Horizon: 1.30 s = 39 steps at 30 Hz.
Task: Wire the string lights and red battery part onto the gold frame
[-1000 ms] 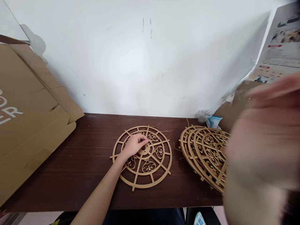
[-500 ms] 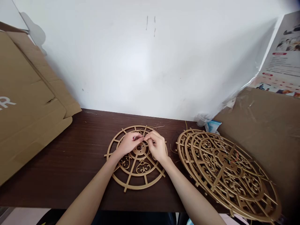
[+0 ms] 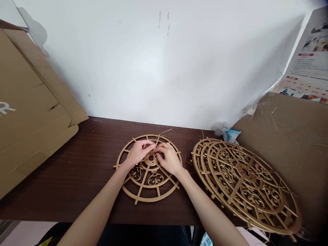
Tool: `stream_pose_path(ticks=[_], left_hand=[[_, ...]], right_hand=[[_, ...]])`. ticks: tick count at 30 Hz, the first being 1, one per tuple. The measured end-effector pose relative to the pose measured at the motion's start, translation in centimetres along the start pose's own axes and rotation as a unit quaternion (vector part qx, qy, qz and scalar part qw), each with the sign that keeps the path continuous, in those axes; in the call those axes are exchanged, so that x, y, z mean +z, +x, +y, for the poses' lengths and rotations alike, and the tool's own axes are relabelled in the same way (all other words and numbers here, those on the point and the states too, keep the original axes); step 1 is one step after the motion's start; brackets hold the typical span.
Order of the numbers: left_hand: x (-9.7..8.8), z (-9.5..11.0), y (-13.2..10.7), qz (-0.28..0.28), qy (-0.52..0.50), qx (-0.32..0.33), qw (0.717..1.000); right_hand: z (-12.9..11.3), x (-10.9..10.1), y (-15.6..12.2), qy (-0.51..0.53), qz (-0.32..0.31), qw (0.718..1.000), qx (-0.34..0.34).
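Left hand (image 3: 140, 151) and right hand (image 3: 168, 158) pinch closed, apparently on limp wire (image 3: 165, 131); gold scrollwork wheel (image 3: 150, 163) looks stiff, best held by its rim (image 3: 150, 200)

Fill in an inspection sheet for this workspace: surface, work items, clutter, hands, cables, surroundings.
Surface: dark brown tabletop.
Work items: gold round frame lying flat; stack of similar frames at right, overhanging the front edge.
Clutter: clear plastic cup and blue-and-white packet, back right.
Hands: left hand and right hand close together over the frame; exact grip unclear.
Cables: thin wires near the hands; yellow wire across the stack.
Surroundings: white wall, cardboard box left, poster right.
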<state>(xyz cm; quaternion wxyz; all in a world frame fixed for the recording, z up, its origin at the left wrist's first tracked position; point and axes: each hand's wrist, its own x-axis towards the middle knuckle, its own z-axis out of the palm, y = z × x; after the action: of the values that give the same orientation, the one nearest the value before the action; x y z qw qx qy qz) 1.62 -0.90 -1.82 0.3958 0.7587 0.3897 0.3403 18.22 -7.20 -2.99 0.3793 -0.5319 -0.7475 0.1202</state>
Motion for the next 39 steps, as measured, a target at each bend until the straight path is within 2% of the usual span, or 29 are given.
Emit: stream_pose_path(ticks=[7,12,18,23,27,31,34,39], left_hand=[[0.2,0.3,-0.4,0.027,0.021,0.055,0.998],[0.5,0.7,-0.7,0.036,0.074,0.094,0.992],[0.6,1.5,-1.1,0.049,0.102,0.135,0.984],[0.6,1.8,-1.2,0.054,0.084,0.132,0.986],[0.5,1.6,-1.2,0.064,0.074,0.125,0.987],[0.1,1.4,-1.0,0.092,0.090,0.126,0.984],[-0.3,1.3,-0.9,0.102,0.129,0.100,0.981],[-0.4,0.9,-1.2,0.064,0.244,0.083,0.964]], right_hand=[[-0.3,0.3,0.0,-0.017,-0.016,0.999,-0.028],[-0.3,0.3,0.0,-0.016,-0.019,0.999,-0.036],[-0.5,0.3,0.1,0.044,0.004,0.999,-0.020],[-0.7,0.3,0.3,0.109,0.038,0.993,0.002],[-0.7,0.2,0.4,0.153,0.037,0.987,0.025],[-0.4,0.3,0.4,0.220,0.044,0.972,0.075],[-0.3,0.3,0.4,0.273,0.049,0.953,0.120],[-0.2,0.1,0.6,0.337,0.072,0.927,0.151]])
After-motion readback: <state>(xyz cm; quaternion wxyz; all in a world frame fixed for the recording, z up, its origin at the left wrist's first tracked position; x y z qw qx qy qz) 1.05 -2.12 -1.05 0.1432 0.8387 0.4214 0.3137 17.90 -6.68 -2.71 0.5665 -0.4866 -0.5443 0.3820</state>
